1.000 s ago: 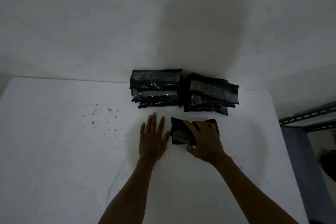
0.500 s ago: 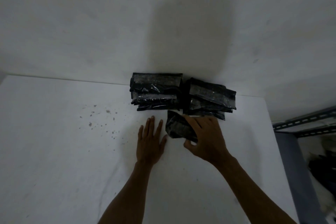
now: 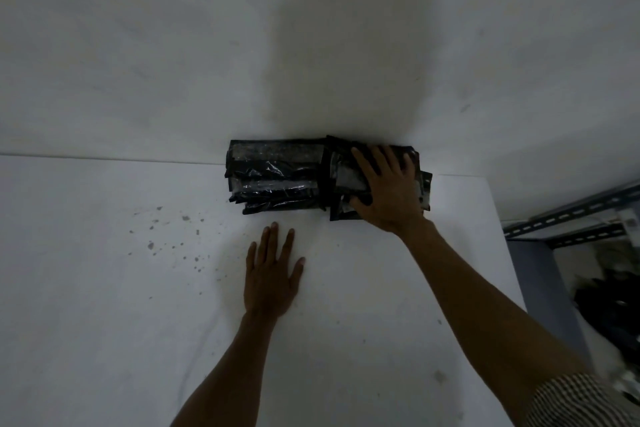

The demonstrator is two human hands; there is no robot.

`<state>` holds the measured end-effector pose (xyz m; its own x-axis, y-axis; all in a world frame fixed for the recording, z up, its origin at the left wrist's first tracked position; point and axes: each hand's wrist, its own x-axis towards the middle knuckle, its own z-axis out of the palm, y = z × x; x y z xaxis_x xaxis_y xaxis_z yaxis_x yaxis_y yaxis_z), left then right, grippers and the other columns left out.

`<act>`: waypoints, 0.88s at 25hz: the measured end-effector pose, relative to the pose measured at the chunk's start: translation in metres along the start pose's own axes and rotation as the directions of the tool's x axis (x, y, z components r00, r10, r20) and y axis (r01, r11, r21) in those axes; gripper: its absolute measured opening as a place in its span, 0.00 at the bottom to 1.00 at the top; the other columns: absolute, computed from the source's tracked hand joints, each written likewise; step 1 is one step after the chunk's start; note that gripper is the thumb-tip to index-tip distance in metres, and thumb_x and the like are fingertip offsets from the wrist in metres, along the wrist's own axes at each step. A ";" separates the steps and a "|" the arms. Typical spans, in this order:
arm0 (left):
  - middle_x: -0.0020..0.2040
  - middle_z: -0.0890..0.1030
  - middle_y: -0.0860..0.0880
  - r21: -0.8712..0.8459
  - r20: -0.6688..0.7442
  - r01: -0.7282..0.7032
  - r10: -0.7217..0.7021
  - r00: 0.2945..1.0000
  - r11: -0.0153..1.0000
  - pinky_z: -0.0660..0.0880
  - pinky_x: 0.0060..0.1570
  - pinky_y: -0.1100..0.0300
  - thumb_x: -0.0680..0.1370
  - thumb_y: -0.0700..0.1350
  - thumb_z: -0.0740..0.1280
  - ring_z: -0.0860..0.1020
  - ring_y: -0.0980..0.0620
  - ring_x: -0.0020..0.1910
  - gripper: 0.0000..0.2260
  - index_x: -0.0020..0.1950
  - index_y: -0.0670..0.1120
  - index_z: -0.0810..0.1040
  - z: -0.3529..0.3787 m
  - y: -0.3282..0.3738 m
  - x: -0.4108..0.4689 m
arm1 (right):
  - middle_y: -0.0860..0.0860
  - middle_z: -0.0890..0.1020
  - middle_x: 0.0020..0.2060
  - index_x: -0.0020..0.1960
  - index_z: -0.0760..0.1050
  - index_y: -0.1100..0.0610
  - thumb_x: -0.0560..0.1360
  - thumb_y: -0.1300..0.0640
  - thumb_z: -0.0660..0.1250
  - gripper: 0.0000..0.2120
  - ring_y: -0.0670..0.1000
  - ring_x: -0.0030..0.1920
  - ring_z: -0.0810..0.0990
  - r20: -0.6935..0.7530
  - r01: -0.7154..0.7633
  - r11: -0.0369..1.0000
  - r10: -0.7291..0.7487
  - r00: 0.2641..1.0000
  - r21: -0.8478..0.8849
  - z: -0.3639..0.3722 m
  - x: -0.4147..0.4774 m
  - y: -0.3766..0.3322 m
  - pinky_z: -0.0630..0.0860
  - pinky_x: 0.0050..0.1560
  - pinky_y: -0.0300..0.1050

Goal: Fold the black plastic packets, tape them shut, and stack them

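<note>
Left stack [image 3: 277, 177]: black packets piled on the desk [image 3: 104, 305], against the wall [image 3: 138, 62].
Right stack [image 3: 426, 192]: touching the left stack's right side.
Right hand [image 3: 388, 187]: flat on the right stack's top packet [image 3: 346, 180], fingers straight and spread.
Left hand [image 3: 272, 279]: relaxed, palm down on the desk just in front of the left stack, holding nothing.
Specks [image 3: 166, 236]: on the desk, front-left of the left stack.

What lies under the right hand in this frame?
The right hand presses flat on the right stack of black packets. Packet edges show round it; the top packet's middle is hidden by the palm.
</note>
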<state>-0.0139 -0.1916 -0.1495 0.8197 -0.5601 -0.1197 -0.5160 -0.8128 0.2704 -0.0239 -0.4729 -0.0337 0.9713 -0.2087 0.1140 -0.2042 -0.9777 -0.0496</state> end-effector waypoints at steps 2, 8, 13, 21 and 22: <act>0.81 0.41 0.47 -0.007 0.000 0.004 -0.004 1.000 1.000 0.50 0.77 0.45 0.83 0.62 0.47 0.40 0.50 0.79 0.29 0.81 0.54 0.44 0.000 0.000 0.000 | 0.55 0.55 0.79 0.80 0.48 0.47 0.74 0.32 0.59 0.42 0.59 0.79 0.52 0.031 -0.017 1.000 0.018 0.999 -0.007 0.009 -0.001 -0.002 0.51 0.74 0.70; 0.81 0.42 0.47 -0.012 -0.001 0.007 -0.007 1.000 1.000 0.49 0.77 0.46 0.83 0.62 0.47 0.41 0.50 0.79 0.29 0.81 0.54 0.45 0.000 0.001 0.000 | 0.56 0.57 0.78 0.80 0.54 0.51 0.75 0.28 0.55 0.41 0.58 0.78 0.54 -0.056 -0.019 1.000 0.019 0.998 0.003 0.007 0.000 -0.003 0.50 0.74 0.68; 0.81 0.42 0.46 0.022 0.004 0.009 -0.009 1.000 1.000 0.48 0.77 0.46 0.83 0.62 0.46 0.41 0.49 0.79 0.29 0.81 0.53 0.44 0.001 0.001 0.001 | 0.55 0.53 0.80 0.80 0.51 0.49 0.75 0.28 0.55 0.41 0.56 0.79 0.49 -0.007 -0.025 1.000 0.025 1.000 0.004 0.012 0.000 -0.003 0.50 0.74 0.68; 0.80 0.36 0.47 0.020 0.184 -0.016 0.012 0.983 1.000 0.46 0.78 0.47 0.83 0.61 0.47 0.37 0.49 0.79 0.28 0.80 0.55 0.42 -0.019 -0.003 0.007 | 0.57 0.51 0.79 0.81 0.44 0.48 0.73 0.28 0.57 0.46 0.58 0.79 0.47 0.086 -0.101 0.995 0.100 0.991 0.015 -0.003 -0.001 -0.017 0.45 0.75 0.69; 0.80 0.37 0.46 0.005 0.212 -0.009 0.008 0.977 1.000 0.46 0.78 0.47 0.83 0.60 0.47 0.37 0.48 0.79 0.28 0.81 0.54 0.44 -0.030 -0.002 0.007 | 0.58 0.50 0.79 0.81 0.43 0.48 0.72 0.28 0.57 0.47 0.58 0.79 0.46 0.100 -0.102 0.995 0.100 0.990 0.018 -0.008 -0.002 -0.020 0.45 0.75 0.69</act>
<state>-0.0001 -0.1894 -0.1223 0.7443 -0.5878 -0.3169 -0.5249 -0.8084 0.2665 -0.0227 -0.4535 -0.0252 0.9534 -0.3017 0.0089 -0.3001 -0.9507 -0.0787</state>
